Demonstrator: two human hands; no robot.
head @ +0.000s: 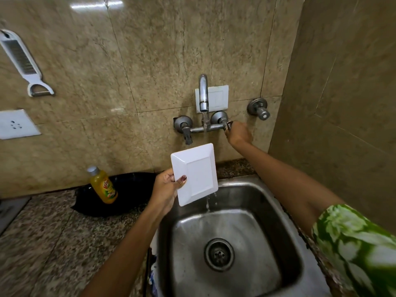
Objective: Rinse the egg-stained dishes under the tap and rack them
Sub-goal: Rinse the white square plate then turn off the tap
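beige marble-look tiles [150, 50] fill the wall in front of you, and a speckled granite counter [42, 232] runs along the left below them. set into the counter is the steel sink [278, 211], wet, with its round drain [219, 254] near the middle of the basin. your right arm in its green-and-white patterned sleeve [360, 249] reaches over the sink to the wall. a black bag [128, 189] lies crumpled on the counter against the wall, just left of the sink. the square white plate [195, 173] is held upright over the sink's back left corner, below the spout, with water dribbling off its lower right corner into the basin. your left hand [166, 190] pinches the plate's left edge, thumb on the front face and fingers behind. a white slicer with a peeler end [23, 63] hangs on the wall at far left, above a white wall socket [16, 124]. the wall-mounted tap [203, 93] runs a thin stream down behind the plate. your right hand [239, 132] is curled tight around the tap's right handle [228, 124]. a yellow dish-soap bottle [102, 185] leans on the black bag
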